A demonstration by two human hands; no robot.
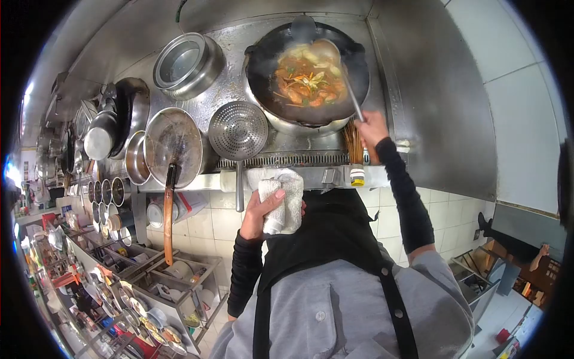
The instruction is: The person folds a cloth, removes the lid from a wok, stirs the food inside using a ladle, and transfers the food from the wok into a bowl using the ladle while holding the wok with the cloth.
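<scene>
My right hand [372, 129] is closed around the handle of a ladle [326, 51], whose bowl dips into the food at the wok's far right. The large black wok [263, 78] holds a steaming stew [311, 81] with orange-brown pieces, pale slices and thin strips in broth. Close to my waist, my left hand [258, 215] grips a folded white cloth [282, 203] at the stove's front edge. A perforated skimmer [238, 130] lies left of the wok, its handle reaching past the edge near my left hand.
A bamboo brush [354, 146] stands below my right hand. Left are a wooden-handled pan [173, 140], stacked metal pots [190, 66] and more cookware [100, 134]. A shelf rack [173, 299] is at lower left. Another person's hand [540, 256] shows at far right.
</scene>
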